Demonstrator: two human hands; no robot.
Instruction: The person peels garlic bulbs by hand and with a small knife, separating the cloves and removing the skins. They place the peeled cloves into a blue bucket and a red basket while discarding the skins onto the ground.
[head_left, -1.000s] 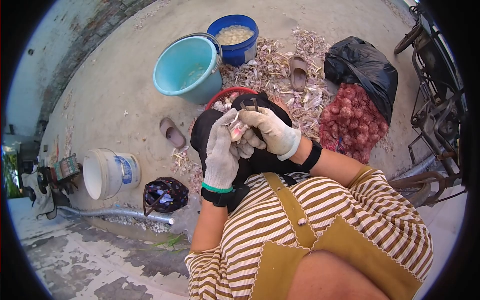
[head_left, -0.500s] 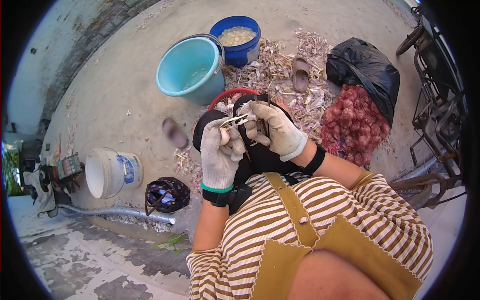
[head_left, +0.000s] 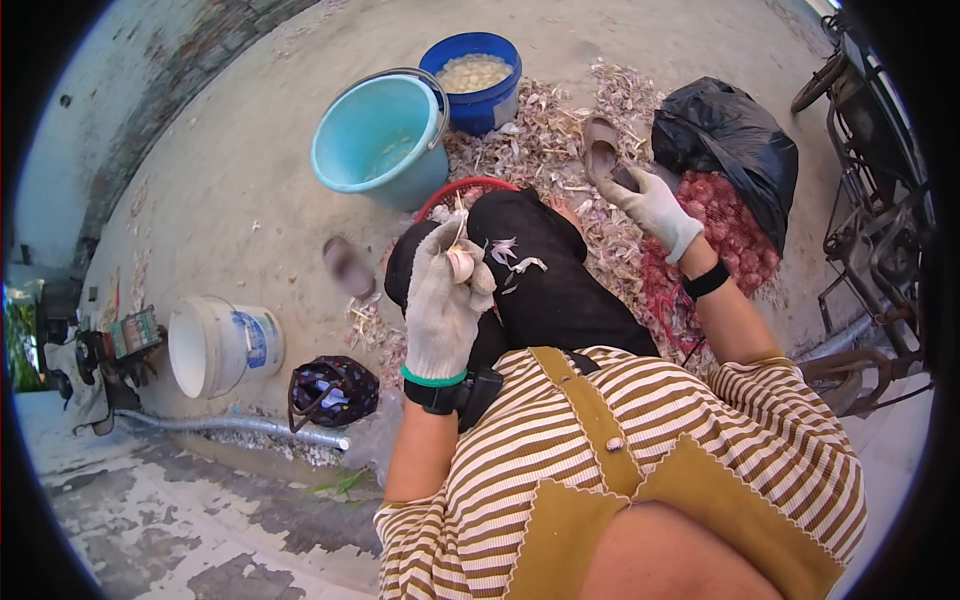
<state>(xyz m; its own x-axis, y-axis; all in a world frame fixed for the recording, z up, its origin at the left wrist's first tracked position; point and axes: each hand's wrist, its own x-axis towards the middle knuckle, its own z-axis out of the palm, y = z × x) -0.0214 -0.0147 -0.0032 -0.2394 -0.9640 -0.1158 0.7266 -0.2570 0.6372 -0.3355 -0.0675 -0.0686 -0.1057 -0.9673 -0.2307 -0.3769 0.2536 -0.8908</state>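
In my gloved left hand (head_left: pixel 445 300), a partly peeled garlic bulb (head_left: pixel 460 264) is gripped above my left knee, its dry stem pointing up. My gloved right hand (head_left: pixel 655 212) is out to the right, over the garlic skins (head_left: pixel 545 135) and beside a brown slipper (head_left: pixel 600 148). A small dark thing shows between its thumb and forefinger; I cannot make out what it is. Loose scraps of skin (head_left: pixel 503 249) lie on my black trouser leg. Behind my knees, a red basket (head_left: pixel 470 184) is mostly hidden.
Ahead stand a light-blue bucket (head_left: pixel 345 135) and a dark-blue bucket (head_left: pixel 490 108) of peeled cloves. To the right are a red net sack of garlic (head_left: pixel 725 215), a black plastic bag (head_left: pixel 735 130) and a bicycle-like frame (head_left: pixel 870 190). A white bucket (head_left: pixel 205 350) lies tipped at left.
My right hand has left the garlic and swung right, over the skins by the slipper. My left hand stays with the bulb, now turned upward. Skin scraps now show on my trouser leg.
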